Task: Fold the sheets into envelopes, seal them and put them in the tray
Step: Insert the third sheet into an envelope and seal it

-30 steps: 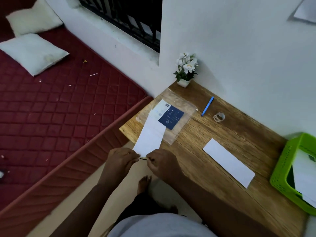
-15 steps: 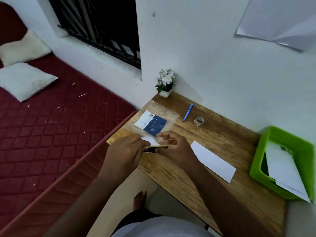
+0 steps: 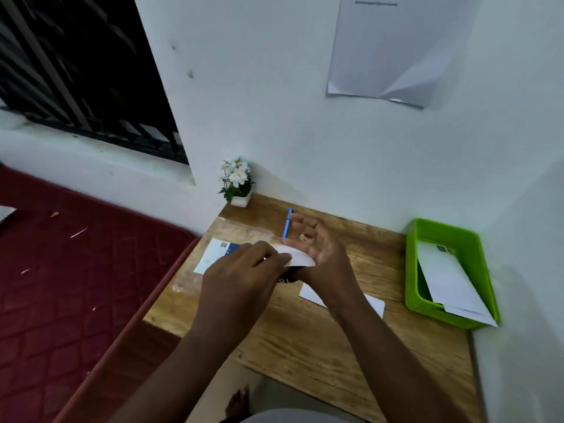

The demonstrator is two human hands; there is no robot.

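Both hands have risen above the desk since half a second ago, and the view has tilted up to take in more wall. Left hand (image 3: 241,279) has its fingers curled, pinching the near end of a small white sheet (image 3: 297,257) that bows upward. Right hand (image 3: 317,254) lies palm up with fingers spread and relaxed, the sheet's far end resting against its palm. A dark item shows just under the hands; what it is cannot be told.

Below them on the wooden desk (image 3: 305,340) lies a flat white envelope (image 3: 374,305), partly hidden by the right wrist. Left of the hands sits a clear sleeve (image 3: 189,277) holding a blue-and-white card (image 3: 213,254). Beyond the fingers lie a blue pen (image 3: 287,224) and a small tape roll (image 3: 304,238).

At the desk's right edge stands the green tray (image 3: 412,288), with white envelopes (image 3: 448,282) leaning inside. A potted white flower (image 3: 236,181) stands in the far left corner.

White walls enclose the desk; a paper notice (image 3: 393,47) hangs on the far one. A barred window (image 3: 76,71) is far left, above a red mattress (image 3: 76,285).
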